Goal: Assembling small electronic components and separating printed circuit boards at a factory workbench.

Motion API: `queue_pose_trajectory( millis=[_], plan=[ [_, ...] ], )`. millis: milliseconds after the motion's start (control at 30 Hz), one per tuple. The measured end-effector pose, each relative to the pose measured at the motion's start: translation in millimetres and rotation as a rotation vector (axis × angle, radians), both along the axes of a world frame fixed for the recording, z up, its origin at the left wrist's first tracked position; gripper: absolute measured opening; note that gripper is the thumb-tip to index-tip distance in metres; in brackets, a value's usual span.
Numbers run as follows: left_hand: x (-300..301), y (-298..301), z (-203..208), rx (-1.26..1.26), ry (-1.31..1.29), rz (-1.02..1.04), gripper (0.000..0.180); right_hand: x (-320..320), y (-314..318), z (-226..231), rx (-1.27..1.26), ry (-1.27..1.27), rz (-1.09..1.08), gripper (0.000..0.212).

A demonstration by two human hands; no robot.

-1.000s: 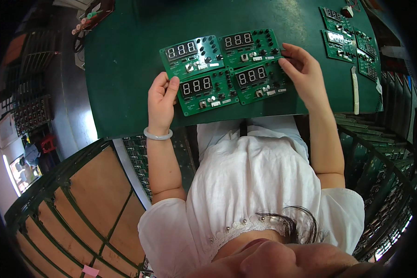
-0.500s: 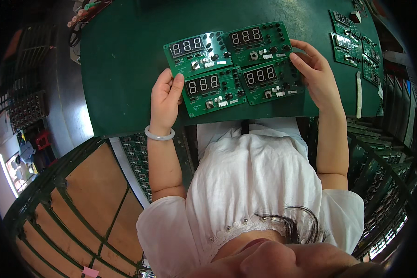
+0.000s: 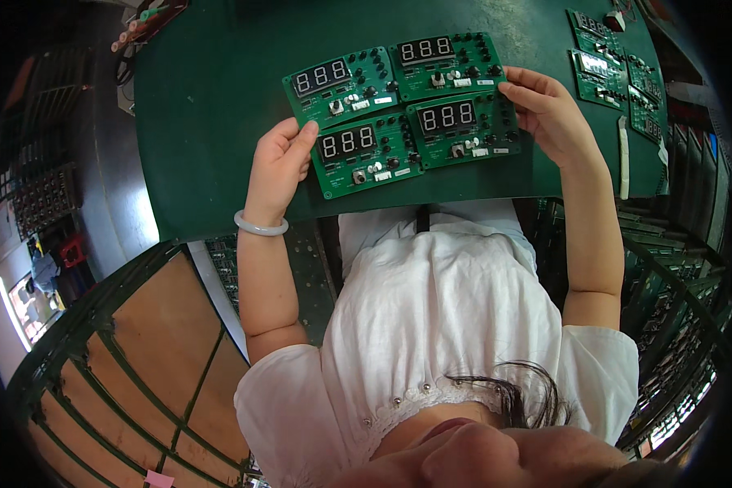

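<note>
Several green circuit boards sit edge to edge in two rows in front of me, moving as one panel. Each carries a white-segment digit display, black round parts, a knob-like part and white connectors. My left hand pinches the panel's left edge where the upper and lower boards meet, thumb on top. At the right edge, my right hand grips with thumb above and fingers partly hidden beneath. How far the panel is off the green table I cannot tell.
More circuit boards lie at the table's far right, with a pale strip nearer me. Tools with orange and green handles are at the far left. A rack stands at my left, another with boards at my right.
The panel has shifted slightly left and away from me, and the glare on its upper boards has faded. Both hands keep their hold; my left forearm has swung outward.
</note>
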State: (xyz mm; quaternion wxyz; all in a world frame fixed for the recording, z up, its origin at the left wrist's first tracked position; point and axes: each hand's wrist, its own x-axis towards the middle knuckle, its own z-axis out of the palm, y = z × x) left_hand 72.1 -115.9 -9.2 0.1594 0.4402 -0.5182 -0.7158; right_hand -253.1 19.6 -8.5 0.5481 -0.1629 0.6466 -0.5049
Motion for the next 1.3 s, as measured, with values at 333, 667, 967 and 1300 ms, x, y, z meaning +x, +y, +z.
queue_pose_trajectory(
  millis=[333,667,967,1300],
  plan=[
    [12,10,-8,-0.102,0.067,0.058,0.018,-1,7,0,-0.009,0.184,0.033,0.032],
    [29,33,-44,0.281,1.113,0.006,0.013,13,18,-22,-0.43,-0.444,0.118,0.03],
    [-65,87,-26,0.494,1.926,-0.631,0.025,93,32,-30,-0.708,-1.309,0.321,0.023],
    [-79,101,-1,0.505,1.98,-0.762,0.029,103,39,-30,-0.762,-1.514,0.297,0.012]
  ],
)
